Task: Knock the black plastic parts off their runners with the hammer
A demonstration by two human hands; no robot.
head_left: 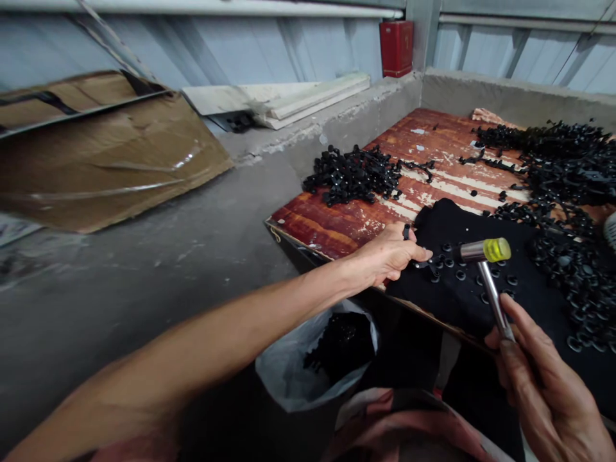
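Observation:
My left hand (391,253) is over the near edge of the board, its fingers closed on a small black plastic piece (407,231); part of the piece is hidden by the fingers. In my right hand (543,372) is a small mallet (491,292), gripped by its metal handle. The mallet has a metal head with a clear yellow face and is above the black cloth (445,224). Several small black rings (461,275) lie loose on the cloth beneath the head, close to my left fingertips.
Black plastic parts form a pile (353,173) on the worn red board (312,221) and a larger heap (568,157) at right. Many rings (584,282) crowd the cloth's right side. Below hangs a white bag (289,378) of black pieces. Cardboard (120,154) lies left.

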